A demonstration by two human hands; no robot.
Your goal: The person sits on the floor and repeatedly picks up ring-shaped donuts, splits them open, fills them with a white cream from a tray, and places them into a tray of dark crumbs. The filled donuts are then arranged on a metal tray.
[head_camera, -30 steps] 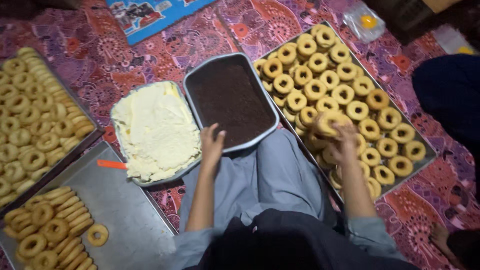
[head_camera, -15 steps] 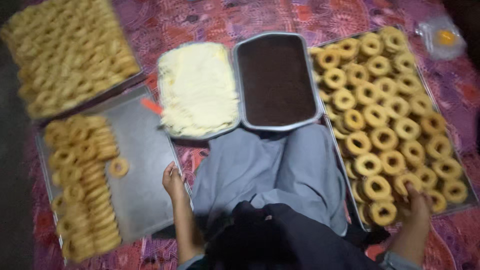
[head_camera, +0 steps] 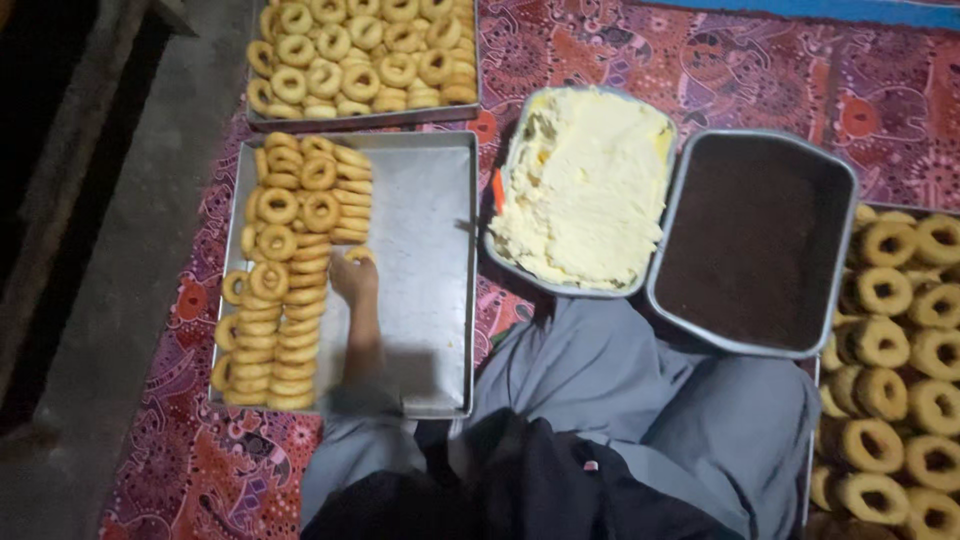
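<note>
My left hand [head_camera: 352,285] reaches onto a flat steel tray [head_camera: 430,240] and its fingertips close on a single golden ring biscuit [head_camera: 359,254]. That biscuit lies just right of the stacked rows of ring biscuits [head_camera: 285,270] that fill the tray's left part. The tray's right half is bare metal. My right hand is out of the picture. My grey-clothed knees [head_camera: 640,400] are at the bottom.
A second tray packed with ring biscuits [head_camera: 360,50] lies beyond the first. To the right are a tray of pale yellow cream [head_camera: 585,185], a tray of dark brown filling [head_camera: 755,240] and a tray of thicker rings [head_camera: 900,350]. Everything sits on a red patterned mat [head_camera: 900,110]; grey floor [head_camera: 120,250] runs along the left.
The view has swung left. My left hand moved from my knee onto the steel tray and took hold of the loose ring biscuit. My right hand left the frame.
</note>
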